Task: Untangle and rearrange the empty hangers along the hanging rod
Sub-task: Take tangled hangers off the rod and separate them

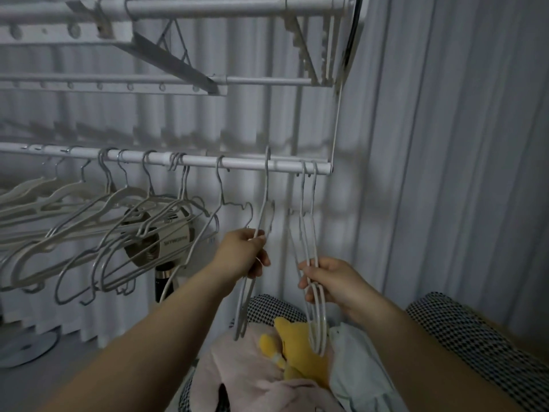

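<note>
Single hanger (265,188) gripped by left hand (243,251), hanger pair (303,191) at 3 o'clock by right hand (329,281); hooks (267,157) could be re-tangled if crossed.

Lettering, one entry. A single short line of dark capital letters stood on a pale badge (174,240) at the centre of the standing fan (135,251), low on the left side of the view, behind the hangers (89,233). It looked like a brand word. The letters were small and blurred, hanger wires crossed in front of them, and the word could not be read with any certainty. Nothing else in view carried readable text, numbers or signs.
</note>
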